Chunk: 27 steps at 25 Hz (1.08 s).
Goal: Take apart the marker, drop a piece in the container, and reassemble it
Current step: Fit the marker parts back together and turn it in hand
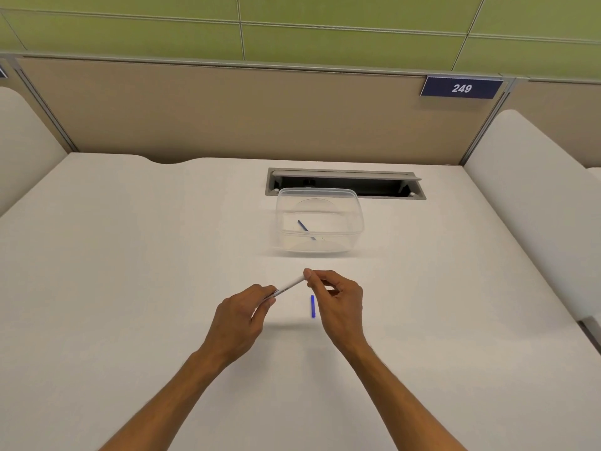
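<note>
Marker barrel (287,285) | gripped at both ends: left hand (242,315), right hand (338,299) fingers | container (320,245) beyond, apart

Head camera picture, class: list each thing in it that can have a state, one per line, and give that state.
Marker barrel: white, off the table, held at both ends, tilted.
Left hand: pinching the barrel's lower end.
Right hand: pinching the upper end.
Blue cap: off, lying on the table.
Container: clear, no lid on it.
Blue piece: lying inside the container.
Cable hatch: open.

Container (319,219) behind the hands, one piece (306,229) inside, cap (313,306) on table (130,255) between.
</note>
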### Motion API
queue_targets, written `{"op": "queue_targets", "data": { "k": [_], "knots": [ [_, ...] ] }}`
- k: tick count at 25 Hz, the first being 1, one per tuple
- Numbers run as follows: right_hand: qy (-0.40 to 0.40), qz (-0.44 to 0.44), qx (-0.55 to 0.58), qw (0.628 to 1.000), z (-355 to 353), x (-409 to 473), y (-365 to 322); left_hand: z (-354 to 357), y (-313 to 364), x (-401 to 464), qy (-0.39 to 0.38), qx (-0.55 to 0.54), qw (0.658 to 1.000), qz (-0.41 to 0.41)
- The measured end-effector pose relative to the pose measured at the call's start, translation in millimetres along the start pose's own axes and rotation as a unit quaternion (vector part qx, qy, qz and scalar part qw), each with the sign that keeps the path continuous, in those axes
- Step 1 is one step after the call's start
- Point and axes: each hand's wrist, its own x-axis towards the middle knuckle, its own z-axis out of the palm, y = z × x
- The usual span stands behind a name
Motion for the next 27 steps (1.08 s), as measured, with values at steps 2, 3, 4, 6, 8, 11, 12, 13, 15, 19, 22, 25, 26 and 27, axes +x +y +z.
{"op": "queue_targets", "data": {
  "k": [2, 3, 4, 6, 8, 11, 12, 13, 15, 19, 22, 25, 26, 27],
  "knots": [
    [0.006, 0.004, -0.015, 1.0, -0.1, 2.1, 7.9, -0.2, -1.8, -1.9, 0.0, -0.001, 1.0, -0.003],
    [0.012, 0.014, -0.037, 0.999, -1.1, 3.2, 14.1, 0.2, -3.0, -2.8, 0.001, -0.005, 1.0, -0.009],
    [0.015, 0.028, -0.074, 0.997, -2.6, 4.3, 21.2, 0.8, -4.2, -3.5, 0.002, -0.013, 1.0, -0.02],
    [-0.001, 0.064, -0.189, 0.98, -5.8, 5.4, 38.7, 1.8, -6.0, -4.4, 0.006, -0.029, 0.999, -0.045],
    [-0.04, 0.092, -0.292, 0.951, -6.3, 4.5, 54.1, 2.9, -6.8, -5.4, 0.008, -0.029, 0.998, -0.051],
    [-0.065, 0.095, -0.355, 0.928, -2.9, 4.9, 67.6, 2.8, -7.7, -5.9, 0.001, -0.027, 0.998, -0.058],
    [-0.066, 0.096, -0.364, 0.924, -1.8, 5.1, 69.2, 2.8, -8.0, -5.7, -0.003, -0.027, 0.998, -0.059],
    [-0.066, 0.098, -0.371, 0.921, -1.1, 4.9, 70.4, 3.0, -8.1, -5.4, -0.006, -0.027, 0.998, -0.059],
    [-0.064, 0.106, -0.379, 0.917, -0.3, 5.3, 72.0, 2.8, -7.9, -4.9, -0.007, -0.019, 0.998, -0.056],
    [-0.062, 0.125, -0.38, 0.914, -0.6, 6.8, 69.9, 0.0, -4.8, -3.8, 0.011, -0.005, 0.999, -0.042],
    [-0.049, 0.128, -0.307, 0.942, -4.0, 7.5, 62.1, -4.6, -0.3, -2.1, 0.017, 0.023, 1.0, -0.012],
    [-0.037, 0.108, -0.149, 0.982, -8.8, 8.3, 47.3, -7.3, -0.3, -0.2, 0.017, 0.036, 0.999, -0.011],
    [-0.035, 0.103, -0.105, 0.989, -11.4, 7.7, 41.2, -7.9, -0.7, 0.3, 0.015, 0.037, 0.999, -0.012],
    [-0.037, 0.096, -0.072, 0.992, -14.4, 6.4, 35.3, -8.4, -1.1, 0.7, 0.012, 0.036, 0.999, -0.013]
  ]
}}
